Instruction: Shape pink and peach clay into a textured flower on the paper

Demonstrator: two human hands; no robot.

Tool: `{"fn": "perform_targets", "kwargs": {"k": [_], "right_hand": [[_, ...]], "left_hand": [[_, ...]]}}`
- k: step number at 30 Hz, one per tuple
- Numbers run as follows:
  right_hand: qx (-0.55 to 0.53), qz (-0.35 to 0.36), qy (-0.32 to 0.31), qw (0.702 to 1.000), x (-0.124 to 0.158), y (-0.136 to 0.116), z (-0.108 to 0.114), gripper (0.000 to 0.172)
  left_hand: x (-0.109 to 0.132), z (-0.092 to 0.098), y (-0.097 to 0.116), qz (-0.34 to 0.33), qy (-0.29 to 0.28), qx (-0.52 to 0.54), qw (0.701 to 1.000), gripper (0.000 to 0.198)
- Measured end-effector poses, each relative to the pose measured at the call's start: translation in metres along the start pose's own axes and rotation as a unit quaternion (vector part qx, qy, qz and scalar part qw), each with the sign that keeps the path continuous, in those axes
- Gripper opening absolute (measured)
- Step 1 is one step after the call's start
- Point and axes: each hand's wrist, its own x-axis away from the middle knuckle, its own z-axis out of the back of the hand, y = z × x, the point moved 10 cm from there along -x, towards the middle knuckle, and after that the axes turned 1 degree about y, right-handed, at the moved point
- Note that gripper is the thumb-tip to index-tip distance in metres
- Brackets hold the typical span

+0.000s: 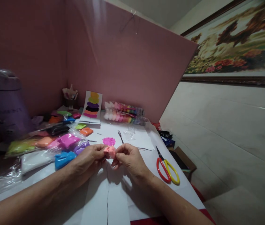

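A lump of coral-pink modelling clay is pinched between my two hands, above a white sheet of paper. My left hand grips its left side, and my right hand has thumb and fingers closed on its right side. Just beyond the clay lies a flat, textured magenta clay oval. A thin dark line runs down the sheet beneath my hands. Beside the oval rests a small fork.
Scissors with red and yellow handles lie at right. Bagged clay packets, including a blue one, crowd the left near a purple bottle. Behind stand a card with coloured blobs and packs of clay against a pink panel.
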Motion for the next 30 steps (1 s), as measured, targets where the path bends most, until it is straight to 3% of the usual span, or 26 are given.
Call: {"fn": "perform_targets", "kwargs": {"k": [3, 5, 10, 15, 20, 25, 30], "right_hand": [[-0.019, 0.007, -0.006, 1.0, 0.002, -0.005, -0.002, 0.009], [-0.027, 0.007, -0.005, 1.0, 0.002, -0.006, -0.002, 0.009], [-0.045, -0.007, -0.008, 0.999, 0.002, -0.003, -0.004, 0.012], [-0.097, 0.029, 0.005, 0.995, 0.001, -0.004, -0.001, 0.01], [-0.175, -0.029, 0.026, 0.984, 0.007, 0.005, -0.001, 0.015], [-0.241, -0.067, -0.049, 0.967, 0.012, -0.001, -0.013, 0.018], [-0.211, -0.066, -0.085, 0.972, 0.005, -0.003, -0.008, 0.015]], "left_hand": [[0.002, -0.011, 0.004, -0.01, -0.057, 0.0, 0.998, 0.009], [0.002, -0.013, 0.006, -0.017, -0.067, 0.004, 0.998, 0.01], [0.0, -0.003, 0.005, -0.028, -0.035, 0.004, 0.999, 0.006], [-0.001, -0.001, 0.004, -0.014, -0.027, 0.004, 1.0, 0.008], [0.0, 0.002, 0.002, 0.004, 0.022, -0.005, 1.0, 0.016], [0.0, -0.003, 0.0, 0.008, 0.028, 0.019, 0.999, 0.021], [0.007, -0.016, 0.003, 0.03, -0.048, 0.01, 0.998, 0.014]]}}
